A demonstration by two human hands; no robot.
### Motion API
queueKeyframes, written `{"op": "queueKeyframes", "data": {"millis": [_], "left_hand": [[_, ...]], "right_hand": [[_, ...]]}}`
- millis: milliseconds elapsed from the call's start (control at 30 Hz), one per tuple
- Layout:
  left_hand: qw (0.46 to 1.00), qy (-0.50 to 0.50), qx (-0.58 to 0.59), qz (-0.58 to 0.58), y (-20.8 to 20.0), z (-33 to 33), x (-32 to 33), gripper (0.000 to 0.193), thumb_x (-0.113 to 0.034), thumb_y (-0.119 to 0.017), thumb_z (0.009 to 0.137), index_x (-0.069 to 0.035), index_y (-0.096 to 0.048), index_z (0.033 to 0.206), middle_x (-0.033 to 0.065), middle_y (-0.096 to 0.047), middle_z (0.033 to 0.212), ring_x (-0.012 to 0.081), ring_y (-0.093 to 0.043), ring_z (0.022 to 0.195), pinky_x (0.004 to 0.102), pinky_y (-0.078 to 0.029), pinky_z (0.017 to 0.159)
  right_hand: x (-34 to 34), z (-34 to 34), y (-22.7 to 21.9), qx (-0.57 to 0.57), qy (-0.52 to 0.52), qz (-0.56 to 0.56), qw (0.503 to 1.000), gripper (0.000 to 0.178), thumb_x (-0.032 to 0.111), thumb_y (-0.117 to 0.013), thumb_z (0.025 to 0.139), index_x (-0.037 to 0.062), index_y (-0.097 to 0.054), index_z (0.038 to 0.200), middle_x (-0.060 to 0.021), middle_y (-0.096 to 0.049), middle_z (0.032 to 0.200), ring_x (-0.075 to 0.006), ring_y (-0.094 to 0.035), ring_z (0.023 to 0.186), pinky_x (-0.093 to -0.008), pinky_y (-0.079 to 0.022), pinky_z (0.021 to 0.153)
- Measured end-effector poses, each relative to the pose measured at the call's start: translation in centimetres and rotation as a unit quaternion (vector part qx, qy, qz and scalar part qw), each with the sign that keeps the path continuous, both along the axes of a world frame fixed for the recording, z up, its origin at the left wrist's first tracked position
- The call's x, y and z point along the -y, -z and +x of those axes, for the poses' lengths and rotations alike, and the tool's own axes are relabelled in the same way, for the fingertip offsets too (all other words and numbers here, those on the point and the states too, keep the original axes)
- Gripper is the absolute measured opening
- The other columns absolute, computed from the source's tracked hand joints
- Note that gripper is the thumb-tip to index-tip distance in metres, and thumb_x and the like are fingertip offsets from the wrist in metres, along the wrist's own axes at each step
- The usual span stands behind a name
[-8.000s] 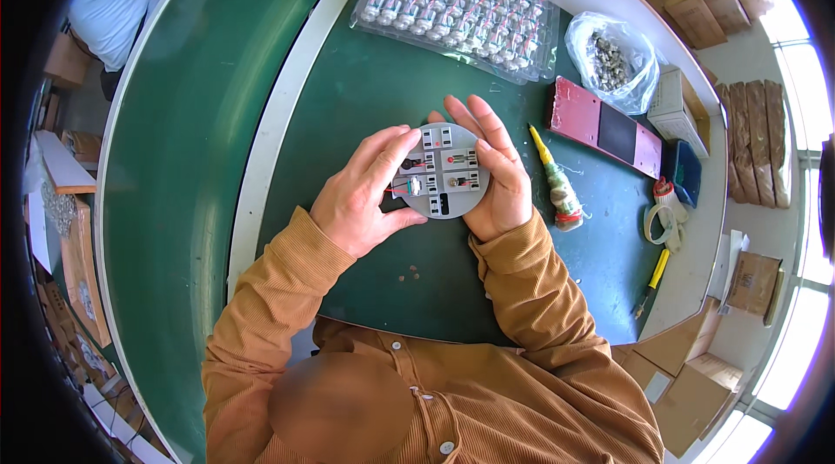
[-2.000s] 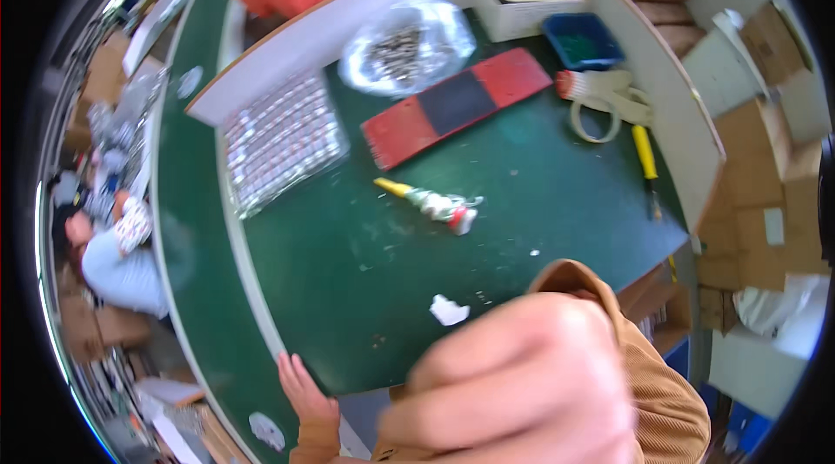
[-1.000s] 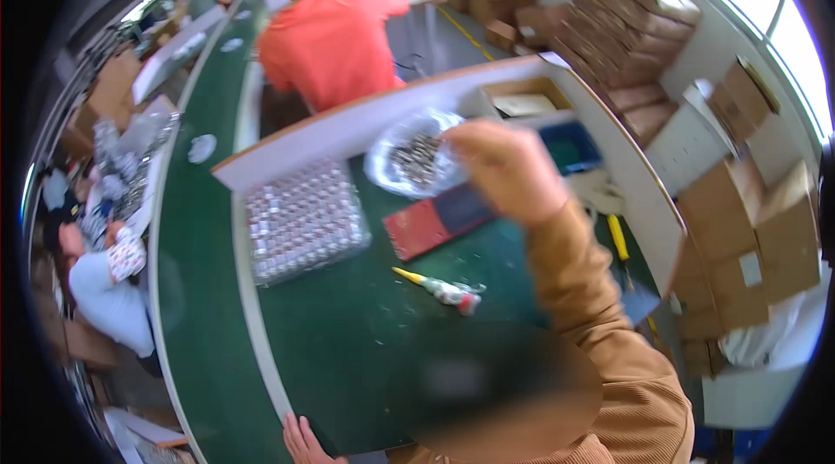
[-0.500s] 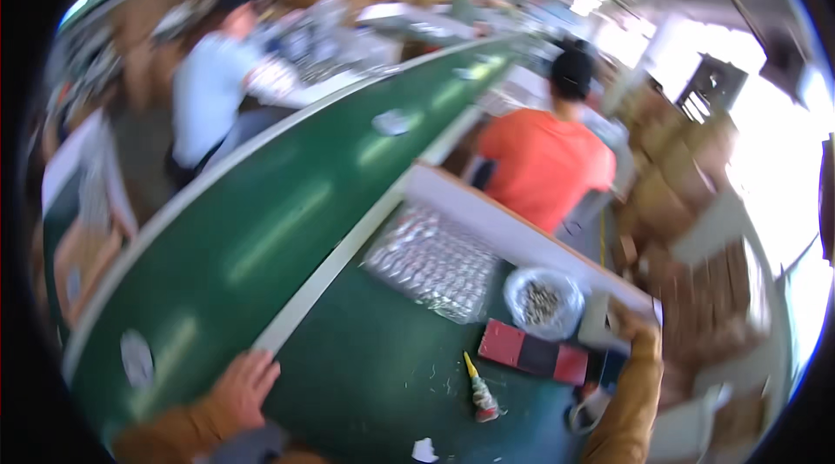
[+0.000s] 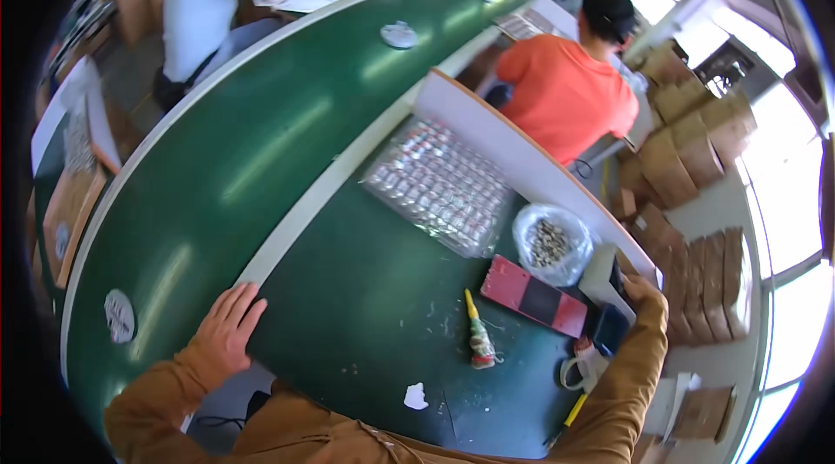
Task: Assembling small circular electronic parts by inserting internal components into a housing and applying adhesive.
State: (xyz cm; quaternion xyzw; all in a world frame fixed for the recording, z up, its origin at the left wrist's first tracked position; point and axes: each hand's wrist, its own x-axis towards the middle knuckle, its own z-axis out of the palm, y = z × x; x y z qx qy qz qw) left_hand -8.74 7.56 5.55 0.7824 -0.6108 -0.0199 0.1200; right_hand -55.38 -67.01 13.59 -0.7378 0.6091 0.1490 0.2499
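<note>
My left hand (image 5: 230,327) lies with its fingers stretched out over the pale rail (image 5: 287,242) at the table's left edge, holding nothing. My right hand (image 5: 644,290) is at the far right, against a whitish box (image 5: 600,280) and the end of the upright divider board (image 5: 522,155); its fingertips are mostly hidden. Near it are a clear bag-lined bowl of small metal parts (image 5: 550,242), a red and black block (image 5: 533,296), a dark blue container (image 5: 611,327) and a roll of tape (image 5: 574,372). A yellow-tipped glue bottle (image 5: 480,342) lies at mid-table.
A clear plastic sheet of small packed pieces (image 5: 444,186) lies along the divider. A green conveyor belt (image 5: 270,151) runs on the left, carrying pale flat round items (image 5: 120,316). People in orange (image 5: 565,99) and light blue (image 5: 200,7) sit beyond. Cardboard boxes (image 5: 709,281) are stacked at right.
The view has tilted down, so the table sits higher and more of my sleeves shows. My left hand remains at the rail, my right beside the whitish box. No object has visibly changed place.
</note>
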Motion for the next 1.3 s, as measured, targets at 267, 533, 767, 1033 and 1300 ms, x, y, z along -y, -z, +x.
{"op": "queueKeyframes", "data": {"millis": [267,533,767,1033,1300], "left_hand": [[0.999,-0.024,0.028,-0.006,1.2,0.2,-0.5,0.071,-0.006,-0.069,0.073,0.009,-0.056,0.141,0.0311,-0.046,0.159,0.0477,-0.046,0.147,0.055,-0.037,0.126],[1.0,-0.018,0.006,0.011,1.6,-0.3,-1.1,0.074,-0.005,-0.067,0.073,0.009,-0.053,0.143,0.0318,-0.043,0.161,0.0493,-0.045,0.148,0.0568,-0.035,0.126],[0.999,-0.028,-0.001,0.022,1.7,0.0,-0.9,0.076,-0.003,-0.066,0.073,0.008,-0.052,0.146,0.0316,-0.041,0.163,0.0496,-0.043,0.15,0.0572,-0.036,0.127],[0.998,-0.042,-0.001,0.056,2.5,-0.4,-1.0,0.076,-0.002,-0.066,0.078,0.008,-0.047,0.15,0.032,-0.038,0.165,0.0507,-0.039,0.153,0.0591,-0.033,0.128],[0.995,-0.059,-0.003,0.075,2.1,-1.0,-0.7,0.077,-0.005,-0.07,0.082,0.008,-0.044,0.153,0.0328,-0.037,0.166,0.0513,-0.037,0.154,0.0604,-0.031,0.129]], "right_hand": [[-6.7,4.7,-1.4,-0.018,0.013,-0.071,0.997,0.082,0.072,-0.047,0.101,0.0037,-0.071,0.14,-0.0143,-0.074,0.132,-0.0331,-0.062,0.127,-0.0429,-0.045,0.112],[-5.1,2.7,-1.6,0.019,0.05,-0.076,0.996,0.079,0.07,-0.049,0.1,0.004,-0.072,0.138,-0.0129,-0.074,0.129,-0.0313,-0.062,0.124,-0.0417,-0.046,0.11],[-2.6,1.2,-2.9,-0.021,0.016,-0.044,0.999,0.076,0.067,-0.051,0.1,0.0043,-0.073,0.136,-0.0118,-0.074,0.126,-0.0297,-0.062,0.121,-0.0407,-0.046,0.108],[-0.3,3.0,-1.5,-0.092,0.108,0.01,0.99,0.072,0.065,-0.054,0.1,0.0046,-0.074,0.134,-0.0104,-0.074,0.122,-0.0278,-0.061,0.117,-0.0395,-0.047,0.106],[-0.8,0.7,-1.5,-0.06,0.149,0.021,0.987,0.069,0.062,-0.056,0.099,0.0049,-0.075,0.132,-0.0091,-0.074,0.119,-0.026,-0.061,0.114,-0.0383,-0.047,0.104]]}}
